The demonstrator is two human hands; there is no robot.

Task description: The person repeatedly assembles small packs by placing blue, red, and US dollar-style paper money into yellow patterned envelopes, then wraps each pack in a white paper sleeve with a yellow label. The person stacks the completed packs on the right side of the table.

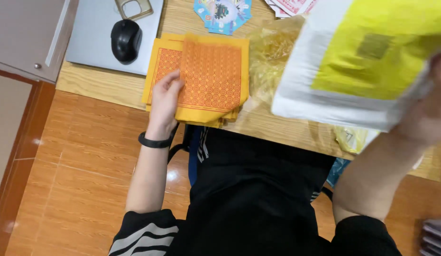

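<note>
Down on the wooden bench [287, 128], the left hand [164, 97] rests on a stack of orange-yellow paper sheets [208, 76] printed with rows of small round patterns in red. Its fingers [174, 81] are slightly spread and curled, lying flat against the left part of the top sheet, with the thumb tucked at the sheet's near edge; they press on the paper rather than pinch it. A black band [155, 141] circles that wrist. The stack sits at the near edge of the bench, just in front of the person's dark-clothed lap, and some lower sheets stick out to the left and at the bottom.

The right hand [431, 111] is raised close to the camera, blurred, holding a large white packet with a yellow-green panel [362, 61] tilted above the bench. Its fingers wrap the packet's right end, though the blur hides exactly how they close.

Between the stack and the packet lies crinkled clear yellowish wrapping [270, 57]. Farther back stand a grey laptop [95, 42] with a black mouse [125, 40] on its lid, and some colourful printed cards [223, 14] beside it.
</note>
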